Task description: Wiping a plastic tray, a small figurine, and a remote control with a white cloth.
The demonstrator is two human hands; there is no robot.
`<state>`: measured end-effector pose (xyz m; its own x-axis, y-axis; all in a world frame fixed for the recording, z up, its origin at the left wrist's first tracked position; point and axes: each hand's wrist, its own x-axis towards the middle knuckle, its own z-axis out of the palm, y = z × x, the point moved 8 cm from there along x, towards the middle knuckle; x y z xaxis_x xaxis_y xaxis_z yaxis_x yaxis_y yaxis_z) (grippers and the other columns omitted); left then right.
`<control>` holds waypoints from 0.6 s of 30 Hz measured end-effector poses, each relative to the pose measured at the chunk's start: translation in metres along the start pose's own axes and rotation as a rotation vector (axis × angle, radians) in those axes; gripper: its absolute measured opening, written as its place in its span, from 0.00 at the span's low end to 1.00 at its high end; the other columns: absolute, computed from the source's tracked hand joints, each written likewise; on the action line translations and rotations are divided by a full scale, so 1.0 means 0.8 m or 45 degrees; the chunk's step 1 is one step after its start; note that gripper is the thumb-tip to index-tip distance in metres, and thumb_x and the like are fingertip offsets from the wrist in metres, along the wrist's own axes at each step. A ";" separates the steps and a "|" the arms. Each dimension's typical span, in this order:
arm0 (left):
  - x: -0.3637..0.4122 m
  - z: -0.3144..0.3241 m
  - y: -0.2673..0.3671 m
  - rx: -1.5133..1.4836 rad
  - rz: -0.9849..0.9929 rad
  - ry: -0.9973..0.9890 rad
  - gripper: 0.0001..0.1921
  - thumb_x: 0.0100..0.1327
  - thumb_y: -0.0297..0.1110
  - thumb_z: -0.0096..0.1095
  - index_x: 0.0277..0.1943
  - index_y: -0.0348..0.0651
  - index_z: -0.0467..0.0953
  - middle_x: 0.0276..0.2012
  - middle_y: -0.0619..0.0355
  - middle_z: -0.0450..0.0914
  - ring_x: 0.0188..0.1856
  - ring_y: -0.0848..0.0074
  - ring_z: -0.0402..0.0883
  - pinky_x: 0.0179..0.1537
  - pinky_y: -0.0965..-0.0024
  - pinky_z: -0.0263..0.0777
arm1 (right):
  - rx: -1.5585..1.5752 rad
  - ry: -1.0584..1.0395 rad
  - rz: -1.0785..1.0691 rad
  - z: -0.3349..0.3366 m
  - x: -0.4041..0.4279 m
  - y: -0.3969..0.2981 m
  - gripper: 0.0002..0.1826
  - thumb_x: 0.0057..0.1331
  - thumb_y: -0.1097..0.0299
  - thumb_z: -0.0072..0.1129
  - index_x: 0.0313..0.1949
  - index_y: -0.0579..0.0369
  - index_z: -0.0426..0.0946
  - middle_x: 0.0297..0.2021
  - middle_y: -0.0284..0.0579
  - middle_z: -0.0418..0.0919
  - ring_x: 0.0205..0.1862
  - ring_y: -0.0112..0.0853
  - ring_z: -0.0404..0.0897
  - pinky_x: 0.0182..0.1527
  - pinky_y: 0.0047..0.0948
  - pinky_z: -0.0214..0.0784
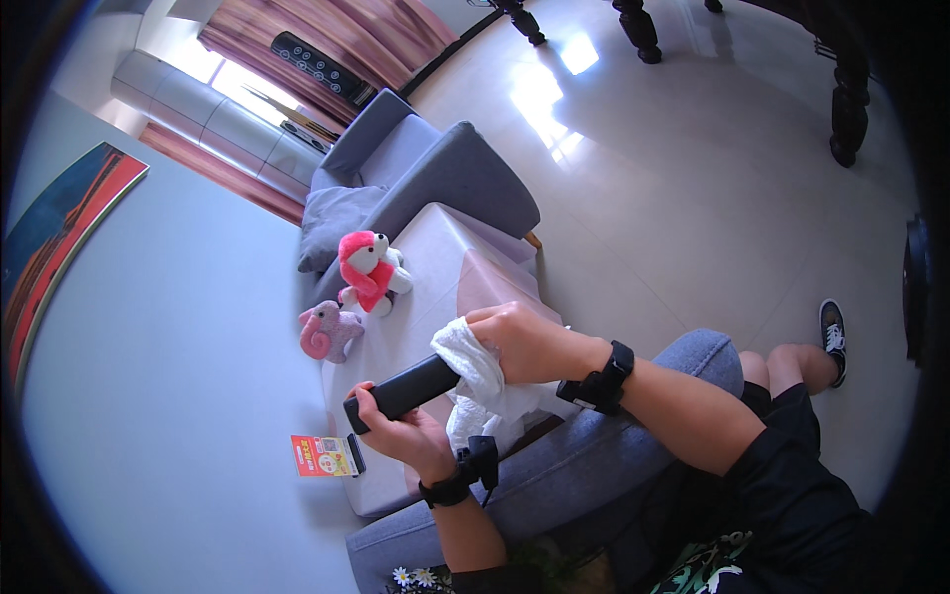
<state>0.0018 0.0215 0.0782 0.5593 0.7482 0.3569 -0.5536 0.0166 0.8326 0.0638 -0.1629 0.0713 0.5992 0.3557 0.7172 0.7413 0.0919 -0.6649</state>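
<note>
A long, black, box-like object is held at a slant in front of me; what it is cannot be told for certain. My left hand grips its lower end, thumb on top. At the other end, my right hand clasps a crumpled white cloth folded around the object, hiding that end. More of the white cloth hangs beneath my right hand. Both wrists wear black straps with small black devices. Under my hands stands a small table with a pale cover.
A pink-and-white plush dog and a pink-grey plush elephant sit on the table by the wall. Near them stands a printed card in a black holder. A grey armchair lies beyond; a grey sofa arm is close to me.
</note>
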 end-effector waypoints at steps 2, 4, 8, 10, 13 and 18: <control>0.011 -0.011 -0.001 -0.046 -0.020 0.008 0.14 0.59 0.44 0.56 0.36 0.41 0.72 0.32 0.62 0.68 0.35 0.80 0.68 0.36 0.78 0.61 | 0.035 0.027 0.037 -0.005 -0.001 0.006 0.10 0.44 0.76 0.62 0.29 0.64 0.75 0.31 0.54 0.78 0.32 0.45 0.79 0.37 0.32 0.70; 0.014 -0.013 -0.003 -0.111 -0.046 0.036 0.14 0.58 0.44 0.57 0.35 0.41 0.72 0.30 0.63 0.68 0.35 0.80 0.68 0.35 0.77 0.61 | 0.071 0.052 0.073 -0.008 -0.001 0.010 0.10 0.44 0.76 0.62 0.28 0.64 0.75 0.29 0.54 0.78 0.32 0.45 0.79 0.37 0.32 0.70; 0.012 -0.014 0.001 -0.115 -0.045 0.066 0.13 0.59 0.43 0.57 0.35 0.41 0.72 0.31 0.63 0.69 0.35 0.81 0.68 0.36 0.78 0.61 | 0.129 0.038 0.087 -0.007 0.002 0.001 0.11 0.44 0.74 0.63 0.29 0.62 0.76 0.28 0.54 0.78 0.32 0.45 0.79 0.37 0.33 0.70; 0.002 -0.001 0.003 -0.075 -0.006 0.005 0.12 0.59 0.41 0.56 0.32 0.41 0.71 0.29 0.61 0.66 0.32 0.80 0.66 0.33 0.78 0.63 | 0.168 0.018 0.138 -0.004 0.000 0.005 0.12 0.44 0.74 0.64 0.30 0.62 0.76 0.29 0.54 0.78 0.33 0.45 0.79 0.38 0.33 0.70; -0.025 0.036 0.028 0.539 0.517 -0.246 0.12 0.59 0.41 0.55 0.32 0.39 0.68 0.28 0.61 0.65 0.32 0.80 0.67 0.33 0.78 0.64 | 0.193 0.023 0.001 0.008 -0.001 -0.005 0.14 0.44 0.74 0.65 0.33 0.62 0.77 0.32 0.54 0.78 0.35 0.45 0.78 0.39 0.33 0.70; -0.023 0.030 -0.001 0.052 0.053 -0.236 0.12 0.60 0.39 0.55 0.32 0.39 0.68 0.28 0.61 0.65 0.30 0.80 0.67 0.31 0.81 0.64 | 0.203 0.020 0.124 0.015 -0.006 0.007 0.12 0.47 0.76 0.63 0.33 0.63 0.78 0.30 0.56 0.78 0.33 0.46 0.79 0.38 0.33 0.70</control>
<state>0.0068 -0.0083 0.0812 0.6426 0.6127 0.4602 -0.5550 -0.0419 0.8308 0.0613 -0.1527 0.0615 0.6713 0.3555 0.6504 0.6230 0.2049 -0.7550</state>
